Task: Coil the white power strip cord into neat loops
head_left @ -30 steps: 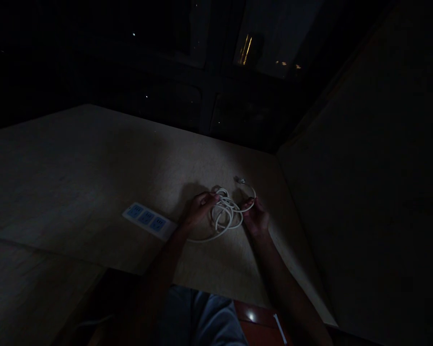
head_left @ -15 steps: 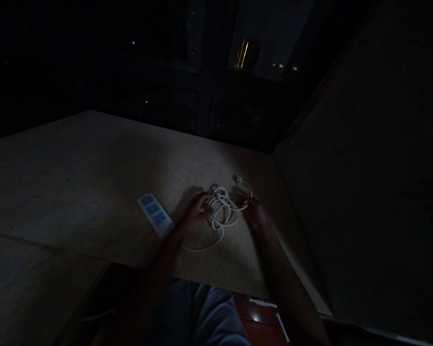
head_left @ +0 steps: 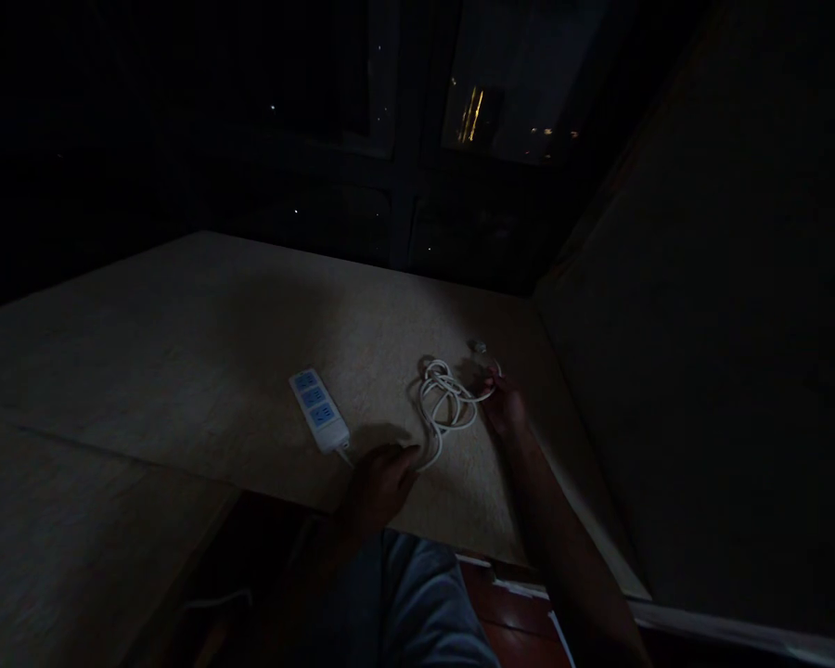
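Note:
A white power strip (head_left: 318, 409) with blue sockets lies on the dim tabletop (head_left: 201, 343). Its white cord (head_left: 443, 401) is bunched in loose loops to the right, with the plug end (head_left: 478, 347) at the far side. My left hand (head_left: 381, 480) sits near the table's front edge, fingers curled on the cord stretch just right of the strip. My right hand (head_left: 504, 403) pinches a loop at the right side of the bundle.
The scene is very dark. A tall panel (head_left: 702, 353) rises along the table's right edge. Dark windows (head_left: 473, 111) with distant lights stand behind. My lap (head_left: 417, 603) shows below the front edge, and a lower surface (head_left: 76, 557) lies at the left.
My left hand has left the cord bundle and moved back toward the front edge, along the cord. The power strip has swung and slid right. My right hand stays at the loops.

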